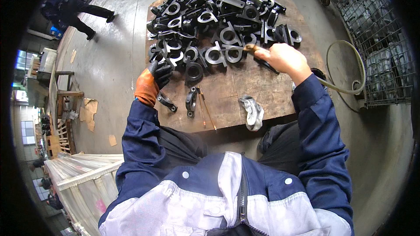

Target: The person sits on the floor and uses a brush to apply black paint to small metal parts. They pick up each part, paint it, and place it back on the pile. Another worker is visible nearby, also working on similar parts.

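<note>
My left hand (151,81) wears an orange glove with dark fingers. Its fingers are curled at the near left edge of a pile of black metal ring brackets (213,55); what they hold, if anything, is hidden. My bare right hand (286,60) is closed around a thin brown-tipped tool (249,48) that points left, over the pile's near right side. Its kind is not clear. Below the left hand, a curved black clamp piece (166,102) lies on the wooden tabletop (280,98), with a similar one (191,102) beside it.
Two thin wooden sticks (208,110) and a crumpled grey glove (252,112) lie near the table's front edge. A pale hose (362,72) loops at the right, beside a wire-mesh cage (372,26) of metal parts. Far left, another person (74,11) stands in dark clothing.
</note>
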`<action>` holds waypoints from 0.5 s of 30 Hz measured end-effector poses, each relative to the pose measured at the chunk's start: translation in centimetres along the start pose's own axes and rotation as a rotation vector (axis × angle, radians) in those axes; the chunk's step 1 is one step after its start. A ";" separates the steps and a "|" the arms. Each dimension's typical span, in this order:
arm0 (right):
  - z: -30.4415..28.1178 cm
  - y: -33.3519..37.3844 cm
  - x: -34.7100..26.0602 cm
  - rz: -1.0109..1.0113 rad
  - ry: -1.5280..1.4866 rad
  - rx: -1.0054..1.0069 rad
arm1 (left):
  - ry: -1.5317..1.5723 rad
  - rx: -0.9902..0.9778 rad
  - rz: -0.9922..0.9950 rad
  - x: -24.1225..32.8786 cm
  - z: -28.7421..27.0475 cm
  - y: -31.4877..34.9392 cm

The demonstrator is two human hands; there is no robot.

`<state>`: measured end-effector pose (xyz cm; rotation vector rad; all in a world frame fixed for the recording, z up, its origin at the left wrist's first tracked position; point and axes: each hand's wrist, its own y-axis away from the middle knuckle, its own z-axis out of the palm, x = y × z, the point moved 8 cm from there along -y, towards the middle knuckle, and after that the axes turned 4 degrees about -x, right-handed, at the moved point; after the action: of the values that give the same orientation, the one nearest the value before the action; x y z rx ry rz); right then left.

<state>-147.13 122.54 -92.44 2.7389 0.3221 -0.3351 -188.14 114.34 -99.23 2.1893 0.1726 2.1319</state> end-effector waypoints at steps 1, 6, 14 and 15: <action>-0.2 0.2 -0.2 -0.012 -0.002 0.015 | -0.045 -0.007 -0.007 -0.2 0.2 -0.1; -1.1 0.6 2.2 0.171 0.051 -0.067 | -0.208 0.055 -0.078 -1.4 0.2 -0.9; -0.4 -1.0 2.8 0.140 0.013 -0.044 | -0.381 0.075 -0.019 -3.7 -2.0 -4.2; -1.2 -1.5 2.6 0.106 0.003 0.031 | -0.662 0.063 0.041 -3.6 -2.1 -4.7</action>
<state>-144.78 124.84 -92.51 2.7743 0.1727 -0.3100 -190.42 118.48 -103.38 2.8030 0.1466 1.3171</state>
